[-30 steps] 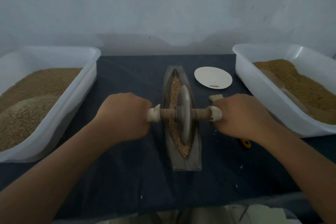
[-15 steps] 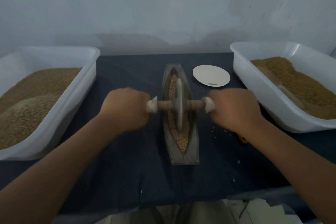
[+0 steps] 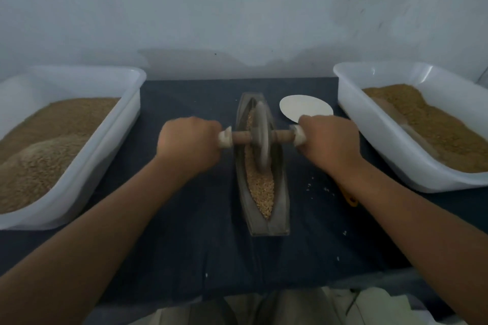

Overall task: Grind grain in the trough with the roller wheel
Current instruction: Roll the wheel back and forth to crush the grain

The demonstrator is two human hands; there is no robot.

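Note:
A narrow boat-shaped metal trough (image 3: 282,192) lies lengthwise in the middle of a dark cloth. Tan grain (image 3: 261,192) fills its groove. The roller wheel (image 3: 261,137), a grey disc on a wooden axle, stands upright in the far half of the groove and looks blurred. My left hand (image 3: 188,144) grips the axle's left end, just outside a pale end cap. On the other side my right hand (image 3: 330,141) grips the right end. Both fists hide the handle tips.
A white tub (image 3: 116,124) heaped with grain stands at the left, and a second white tub (image 3: 369,124) with browner grain at the right. A white plate (image 3: 303,108) lies behind my right hand. Spilled grains (image 3: 317,187) and a yellow object (image 3: 350,199) lie by my right forearm.
Both hands have pushed the roller wheel away from me along the trough, from its middle toward the far end. More grain shows in the near half of the groove.

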